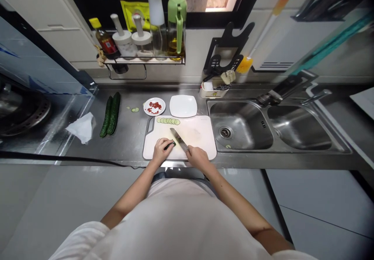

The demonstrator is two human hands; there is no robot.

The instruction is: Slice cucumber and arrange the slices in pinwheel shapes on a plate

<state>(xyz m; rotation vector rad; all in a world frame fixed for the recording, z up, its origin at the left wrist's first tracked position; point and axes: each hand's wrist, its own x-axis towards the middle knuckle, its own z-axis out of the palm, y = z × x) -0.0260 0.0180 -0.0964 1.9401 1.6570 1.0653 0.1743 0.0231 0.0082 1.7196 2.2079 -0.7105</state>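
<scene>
My left hand (161,151) is closed over a short piece of cucumber (170,145) on the white cutting board (201,135); part of the piece is hidden under the fingers. My right hand (198,157) grips a kitchen knife (179,139) by its handle, the blade slanting up and left just beside the cucumber piece. A row of overlapping cucumber slices (168,121) lies along the board's far left edge. Behind the board stand a small white plate (149,111) with chopped red bits and a white square plate (183,106).
Two whole cucumbers (113,114) and a crumpled white tissue (83,127) lie to the left. A double steel sink (242,147) with a faucet (280,90) is on the right. A rack (146,61) of seasoning jars and bottles hangs above the counter.
</scene>
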